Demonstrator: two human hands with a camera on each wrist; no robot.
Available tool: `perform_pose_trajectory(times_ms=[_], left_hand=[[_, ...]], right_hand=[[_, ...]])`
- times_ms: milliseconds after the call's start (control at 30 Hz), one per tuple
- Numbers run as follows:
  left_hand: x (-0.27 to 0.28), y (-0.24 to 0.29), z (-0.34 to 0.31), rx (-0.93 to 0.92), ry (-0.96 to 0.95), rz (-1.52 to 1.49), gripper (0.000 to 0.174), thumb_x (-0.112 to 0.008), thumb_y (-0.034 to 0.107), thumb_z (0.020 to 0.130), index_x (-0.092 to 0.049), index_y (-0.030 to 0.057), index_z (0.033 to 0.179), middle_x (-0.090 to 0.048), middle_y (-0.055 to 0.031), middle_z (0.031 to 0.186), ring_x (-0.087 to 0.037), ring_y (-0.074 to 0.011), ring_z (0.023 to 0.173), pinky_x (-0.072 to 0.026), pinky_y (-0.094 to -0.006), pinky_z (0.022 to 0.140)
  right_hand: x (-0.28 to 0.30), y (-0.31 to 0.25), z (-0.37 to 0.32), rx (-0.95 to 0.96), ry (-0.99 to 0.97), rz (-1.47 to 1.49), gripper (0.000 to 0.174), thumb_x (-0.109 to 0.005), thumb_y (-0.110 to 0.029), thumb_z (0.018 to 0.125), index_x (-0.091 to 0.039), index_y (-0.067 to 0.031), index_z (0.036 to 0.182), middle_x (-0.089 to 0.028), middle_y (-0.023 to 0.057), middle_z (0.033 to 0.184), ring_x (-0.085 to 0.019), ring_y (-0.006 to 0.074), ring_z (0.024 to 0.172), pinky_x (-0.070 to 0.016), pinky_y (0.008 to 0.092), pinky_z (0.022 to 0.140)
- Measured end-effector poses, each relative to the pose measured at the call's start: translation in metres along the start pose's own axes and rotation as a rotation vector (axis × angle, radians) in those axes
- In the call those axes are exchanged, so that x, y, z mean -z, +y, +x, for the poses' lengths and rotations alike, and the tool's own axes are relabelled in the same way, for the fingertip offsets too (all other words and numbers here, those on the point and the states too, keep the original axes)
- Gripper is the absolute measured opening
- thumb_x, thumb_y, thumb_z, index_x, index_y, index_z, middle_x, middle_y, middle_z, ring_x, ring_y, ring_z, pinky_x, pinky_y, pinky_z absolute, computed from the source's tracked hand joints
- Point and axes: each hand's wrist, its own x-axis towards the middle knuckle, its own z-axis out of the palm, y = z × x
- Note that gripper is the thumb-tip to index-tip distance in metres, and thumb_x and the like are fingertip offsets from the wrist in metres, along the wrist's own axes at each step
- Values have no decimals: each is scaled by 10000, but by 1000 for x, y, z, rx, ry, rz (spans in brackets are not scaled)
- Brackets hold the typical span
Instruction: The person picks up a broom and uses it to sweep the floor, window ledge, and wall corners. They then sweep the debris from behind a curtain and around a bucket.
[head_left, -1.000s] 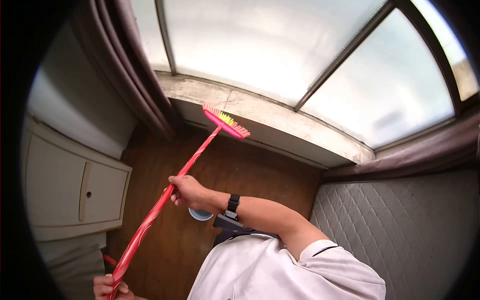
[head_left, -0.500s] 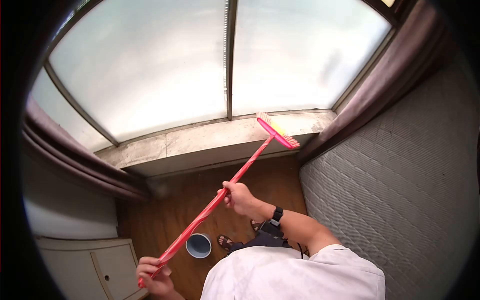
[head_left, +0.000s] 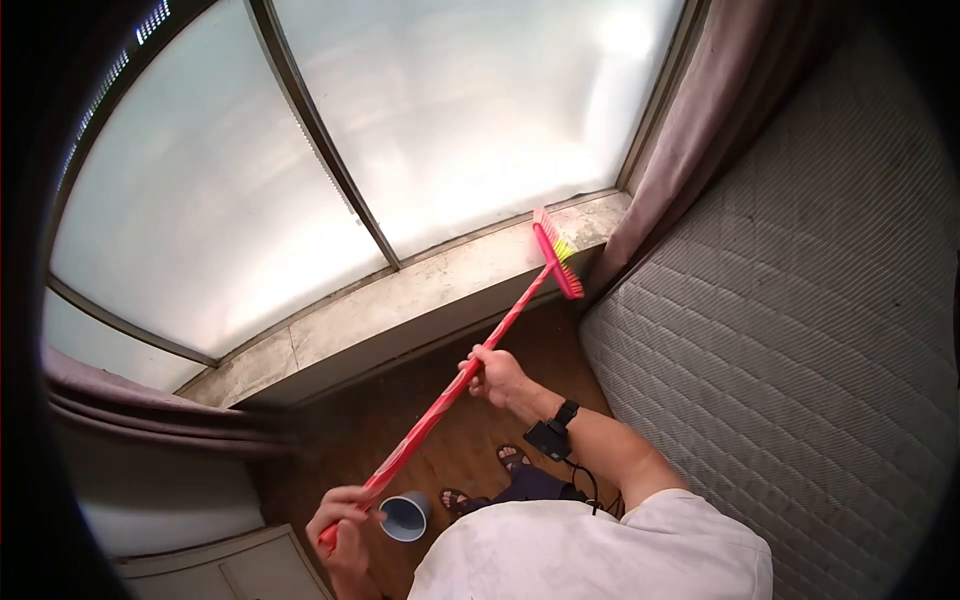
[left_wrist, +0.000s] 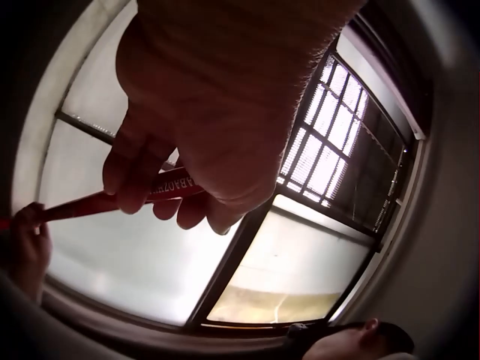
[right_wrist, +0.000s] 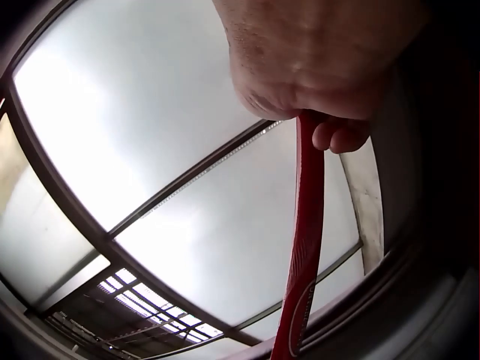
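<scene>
A broom (head_left: 425, 425) with a red-and-white swirled handle slants up across the head view. Its pink head (head_left: 549, 245), with pink and yellow bristles, is over the right part of the window ledge, close to the curtain. My left hand (head_left: 345, 520) grips the handle near its lower end; the left wrist view shows fingers curled round it, beside white lettering. Farther up, my right hand (head_left: 498, 378) holds the handle at about its middle. From the right wrist view, the handle (right_wrist: 304, 240) runs down out of the palm, while the broom head is out of sight there.
Behind the pale stone ledge (head_left: 390, 300) stand frosted window panes (head_left: 480, 120). A blue-grey bucket (head_left: 405, 517) is on the wooden floor, near my sandalled feet. To the right leans a grey quilted mattress (head_left: 760, 330); a mauve curtain (head_left: 690, 120) hangs beside it. A pale cabinet (head_left: 230, 570) is at lower left.
The broom head has moved right along the ledge towards the right-hand curtain, both hands keeping hold of the handle. The head view has turned to the right, and the bucket has come fully into sight.
</scene>
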Motion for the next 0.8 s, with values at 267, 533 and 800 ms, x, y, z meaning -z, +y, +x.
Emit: perform_pose_trajectory(times_ms=[267, 533, 800], left_hand=[[3, 41, -19, -209, 27, -102, 264, -611, 220, 890, -585, -13, 769, -611, -213, 997, -626, -257, 676, -529, -349, 629], [-69, 7, 31, 15, -290, 109, 61, -634, 43, 842, -642, -9, 873, -631, -149, 1084, -627, -203, 873, -500, -297, 782], [-55, 13, 10, 85, -176, -58, 95, -647, 101, 868, -661, 7, 871, -635, -156, 1089, -632, -208, 870, -502, -308, 742]], right_hand=[[-37, -42, -78, 148, -153, 69, 170, -512, -197, 921, -525, -40, 857, -662, 122, 776, -496, 125, 443, -421, 281, 396], [94, -37, 5, 53, -126, 220, 171, -418, -260, 906, -518, -129, 861, -570, 26, 743, -439, 140, 474, -335, 290, 404], [90, -26, -20, -35, -225, 163, 170, -438, -213, 915, -563, -104, 877, -618, 34, 830, -453, 120, 512, -370, 280, 432]])
